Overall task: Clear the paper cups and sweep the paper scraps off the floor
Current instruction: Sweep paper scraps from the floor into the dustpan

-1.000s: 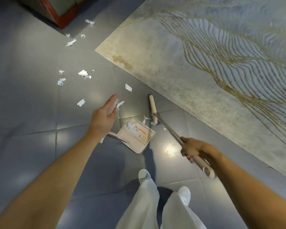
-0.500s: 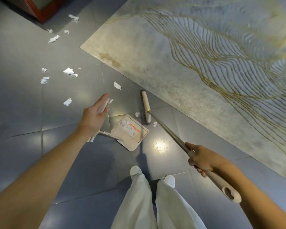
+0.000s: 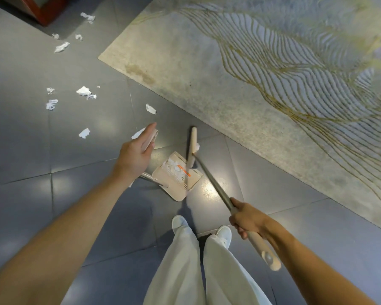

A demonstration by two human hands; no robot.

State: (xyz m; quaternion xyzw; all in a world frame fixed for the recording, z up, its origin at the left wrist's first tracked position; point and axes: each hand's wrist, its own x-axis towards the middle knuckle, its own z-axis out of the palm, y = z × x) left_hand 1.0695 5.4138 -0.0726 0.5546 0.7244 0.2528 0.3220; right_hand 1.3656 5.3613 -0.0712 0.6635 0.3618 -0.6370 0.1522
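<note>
A beige dustpan sits on the grey tiled floor just ahead of the person's white shoes. It holds a small heap of white paper scraps, bunched in its far left part beside an orange label. The left hand grasps the top of the dustpan's long handle, with the index finger stretched out along it; the thumb is hidden. The right hand is clenched round the broom's shaft, nearer to the person than the dustpan and to its right. The broom slants from that hand down to its beige head, whose near end overlaps the dustpan's far edge. One white scrap sits against the head's right side. More loose scraps lie on the floor beyond the dustpan and to its left: one near the left hand's fingertips, a cluster farther left, and others well apart from the dustpan, near a red wooden furniture corner. A pale rug with gold wavy lines lies beyond and to the right of the dustpan, its edge near the broom head.
</note>
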